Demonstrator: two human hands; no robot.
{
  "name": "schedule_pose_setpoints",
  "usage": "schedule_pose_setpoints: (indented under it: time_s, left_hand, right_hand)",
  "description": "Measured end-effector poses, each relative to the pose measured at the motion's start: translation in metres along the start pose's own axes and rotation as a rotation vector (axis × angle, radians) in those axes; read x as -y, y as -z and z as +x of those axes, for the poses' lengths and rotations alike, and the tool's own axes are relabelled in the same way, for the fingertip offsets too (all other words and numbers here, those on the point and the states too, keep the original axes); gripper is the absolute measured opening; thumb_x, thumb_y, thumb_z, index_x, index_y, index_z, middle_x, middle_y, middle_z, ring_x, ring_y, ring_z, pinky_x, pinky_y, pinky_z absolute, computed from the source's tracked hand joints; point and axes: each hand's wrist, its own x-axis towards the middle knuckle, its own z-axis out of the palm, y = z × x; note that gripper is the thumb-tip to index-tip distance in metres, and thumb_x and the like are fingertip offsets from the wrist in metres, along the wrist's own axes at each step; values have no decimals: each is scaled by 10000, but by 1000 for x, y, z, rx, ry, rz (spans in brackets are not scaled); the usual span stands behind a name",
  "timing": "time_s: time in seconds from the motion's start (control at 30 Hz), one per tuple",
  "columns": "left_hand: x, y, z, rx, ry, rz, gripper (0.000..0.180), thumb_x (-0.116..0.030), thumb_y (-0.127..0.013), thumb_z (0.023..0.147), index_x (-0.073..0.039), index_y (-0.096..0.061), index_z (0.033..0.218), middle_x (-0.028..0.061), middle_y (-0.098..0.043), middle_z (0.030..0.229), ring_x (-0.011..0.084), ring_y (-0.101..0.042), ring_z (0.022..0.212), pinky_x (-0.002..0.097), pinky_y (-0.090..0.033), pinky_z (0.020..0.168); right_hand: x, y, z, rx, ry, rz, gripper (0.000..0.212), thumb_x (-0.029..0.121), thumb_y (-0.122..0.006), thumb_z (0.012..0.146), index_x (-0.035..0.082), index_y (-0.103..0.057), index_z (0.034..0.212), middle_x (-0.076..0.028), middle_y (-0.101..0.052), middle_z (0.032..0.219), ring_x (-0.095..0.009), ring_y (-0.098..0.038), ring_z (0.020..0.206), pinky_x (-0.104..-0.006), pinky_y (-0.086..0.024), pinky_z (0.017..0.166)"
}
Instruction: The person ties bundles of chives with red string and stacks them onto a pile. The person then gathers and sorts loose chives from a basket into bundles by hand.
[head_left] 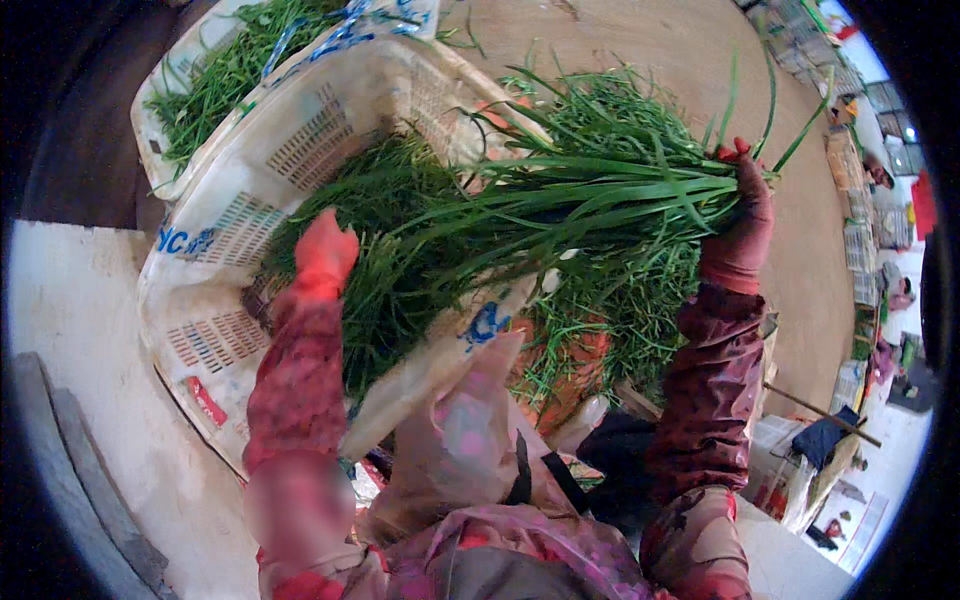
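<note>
A bunch of long green garlic chives [610, 190] is held by its stem end in my right hand [742, 225], gloved in red, with the fingers wrapped round it. The leaves stretch left across the rim of a white plastic crate [225, 250]. Inside the crate lies a heap of darker chives [385, 200]. Over the crate's left part, beside that heap, my left hand [326, 248], also in a red glove, is closed. Its fingertips are turned away, so whatever they hold is hidden. The right hand is higher, out past the crate's right side.
A second white crate [155, 130] with more greens stands at the far left. Loose greens [640, 300] pile up right of the crate, over an orange-red surface [575, 365]. Brown floor [810, 250] stretches right, toward stacked crates [860, 240]. A pale ledge [75, 300] is at left.
</note>
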Motion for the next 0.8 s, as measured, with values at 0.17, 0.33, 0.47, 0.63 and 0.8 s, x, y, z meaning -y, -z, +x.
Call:
schedule_pose_setpoints:
  time_s: [0.17,0.33,0.47,0.63,0.8]
  left_hand:
    - [-124,36,-136,1010,-84,-1232,479,-360,-578,910,-32,-504,1251,114,-615,1133,213,-626,960,366,-513,805]
    - [-208,-1,-229,1157,232,-1968,670,-549,-587,864,-37,-461,1278,73,-598,1109,187,-601,943,370,-509,813]
    - [-183,-45,-246,1592,672,-2743,507,-464,-600,884,-37,-526,1147,77,-599,1036,189,-593,928,345,-477,882]
    - [-177,-36,-263,1130,353,-1890,486,-391,-592,871,3,-574,1154,157,-647,1050,252,-643,896,384,-528,822]
    - [-167,-60,-280,1252,187,-1687,489,-395,-574,868,-1,-597,1157,162,-673,1008,262,-672,842,396,-558,767]
  right_hand:
    - [21,-17,-69,-63,169,-167,217,128,-630,854,15,-599,1037,-80,-657,941,-178,-610,879,-309,-475,813]
    - [31,-27,-192,132,240,-213,172,117,-637,849,45,-572,991,-96,-633,1034,-218,-595,992,-390,-441,922]
    - [40,16,-231,645,359,-683,396,51,-726,723,41,-567,1085,-115,-610,1135,-351,-522,1160,-480,-363,1020]
    - [90,64,-241,682,-195,-535,611,71,-722,735,44,-489,1300,-99,-562,1262,-280,-489,1227,-414,-380,1030]
    - [37,155,-238,419,-504,-276,658,238,-687,849,-24,-385,1372,-137,-529,1293,-209,-513,1175,-360,-412,997]
